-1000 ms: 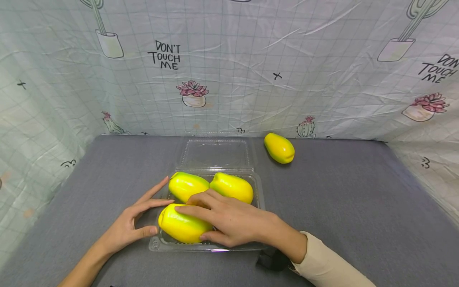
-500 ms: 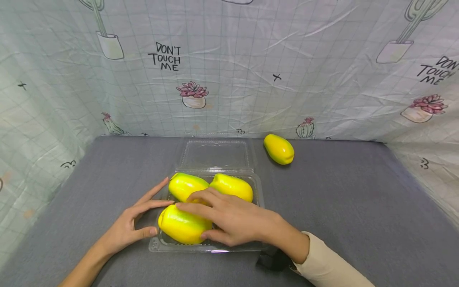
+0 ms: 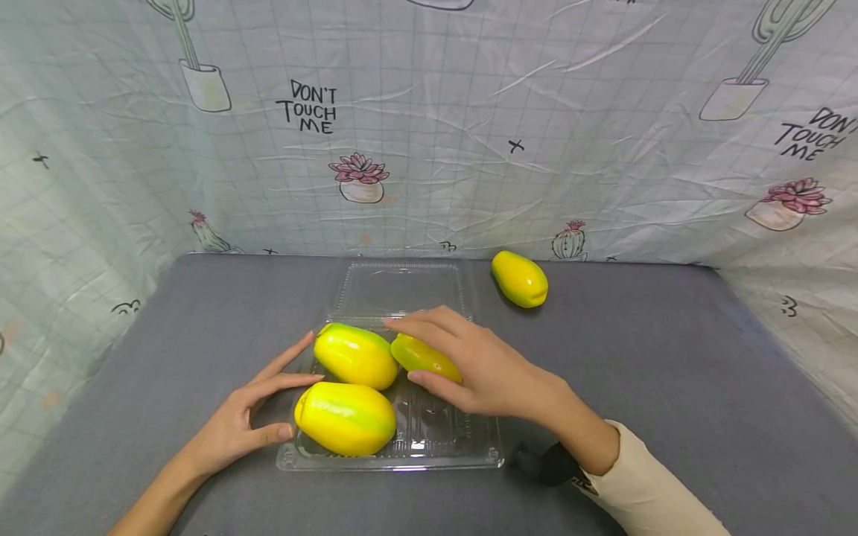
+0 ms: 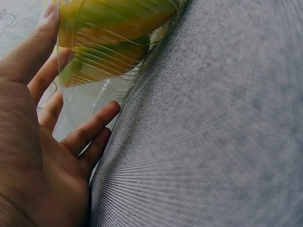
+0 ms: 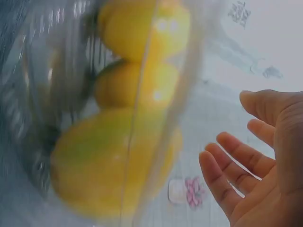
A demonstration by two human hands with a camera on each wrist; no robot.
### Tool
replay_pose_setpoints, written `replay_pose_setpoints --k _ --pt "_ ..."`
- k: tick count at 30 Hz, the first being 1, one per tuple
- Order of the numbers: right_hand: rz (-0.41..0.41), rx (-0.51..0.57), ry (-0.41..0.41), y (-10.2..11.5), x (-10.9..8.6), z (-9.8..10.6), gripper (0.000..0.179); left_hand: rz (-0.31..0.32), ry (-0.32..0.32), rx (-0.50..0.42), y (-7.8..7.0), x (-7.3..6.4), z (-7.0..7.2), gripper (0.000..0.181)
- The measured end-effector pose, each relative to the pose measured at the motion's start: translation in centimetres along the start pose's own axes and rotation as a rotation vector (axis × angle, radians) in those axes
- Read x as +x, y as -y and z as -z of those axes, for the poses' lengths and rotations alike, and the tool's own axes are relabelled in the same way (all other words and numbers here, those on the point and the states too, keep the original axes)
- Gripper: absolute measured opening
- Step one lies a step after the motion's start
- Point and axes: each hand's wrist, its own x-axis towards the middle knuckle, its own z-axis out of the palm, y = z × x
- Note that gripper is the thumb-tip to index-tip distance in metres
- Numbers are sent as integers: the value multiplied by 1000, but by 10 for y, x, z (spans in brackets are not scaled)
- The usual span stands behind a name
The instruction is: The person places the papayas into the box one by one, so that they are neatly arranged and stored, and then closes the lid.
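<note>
A clear plastic clamshell box lies with its lid opened away, holding three yellow-green papayas. One papaya is at the front left, another papaya right behind it, and a third papaya at the back right. My left hand spreads its fingers along the box's left side; in the left wrist view the fingers are at the clear wall. My right hand arches over the back-right papaya, partly hiding it. In the right wrist view its fingers are loosely extended, with nothing between them.
The box's clear lid lies flat behind it. A loose papaya rests on the grey cloth at the back right. A patterned curtain rises along the back and sides. A black device sits at my right wrist.
My right hand has left the front-left papaya and moved back and right, over the back-right one. The front right of the box is now visible. The left hand stays put.
</note>
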Motion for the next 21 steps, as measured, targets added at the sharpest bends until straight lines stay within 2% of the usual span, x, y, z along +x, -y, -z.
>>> replay_pose_setpoints --k 7,14,21 --pt "-89 -15 -79 -19 -12 17 59 -12 -8 23 1 0 0 57" --pt "-150 -37 -130 -42 -22 23 60 -10 -12 35 2 -1 0 58" --pt "-281 -74 -180 -60 -31 26 60 -3 -12 38 3 -2 0 58"
